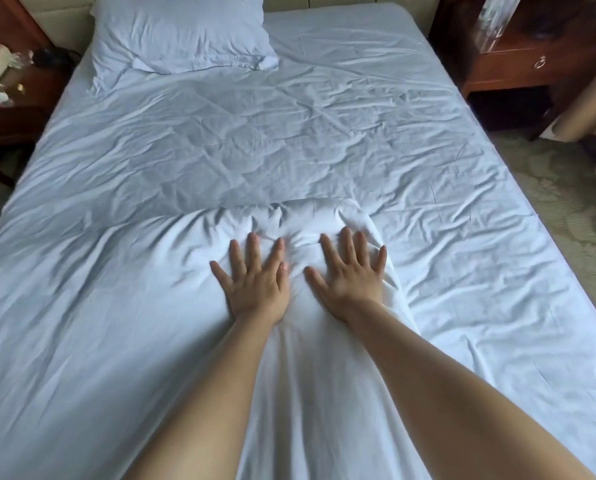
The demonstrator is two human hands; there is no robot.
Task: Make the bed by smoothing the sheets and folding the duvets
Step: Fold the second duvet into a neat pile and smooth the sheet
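The duvet (123, 306) lies spread over the near and left part of the bed (566, 358), its long fold running away from the person toward the pillow (182, 32) at the head. Its far edge ends in a puffed, bunched ridge just beyond the fingertips, and its right edge drops off just beside the right hand, leaving bare sheet (463, 220) to the right and ahead. The sheet is heavily creased across the middle of the bed.

Both hands press flat on the duvet, side by side and a little apart. The left hand (255, 285) has its fingers (253, 245) straight and spread, grasping nothing; the right hand (353, 277) lies the same way, palm down, fingers fanned, holding nothing. The right hand is the nearer one to the duvet's free edge; the left sits further in on the cloth.

So the coming move likely turns on this: the bunched ridge lies straight ahead of the fingers, along the arms' own line, so a push forward would carry it toward the pillow. Whether a second duvet layer lies folded under the hands is hard to tell from here.

A nightstand (518, 67) stands at each side of the head.
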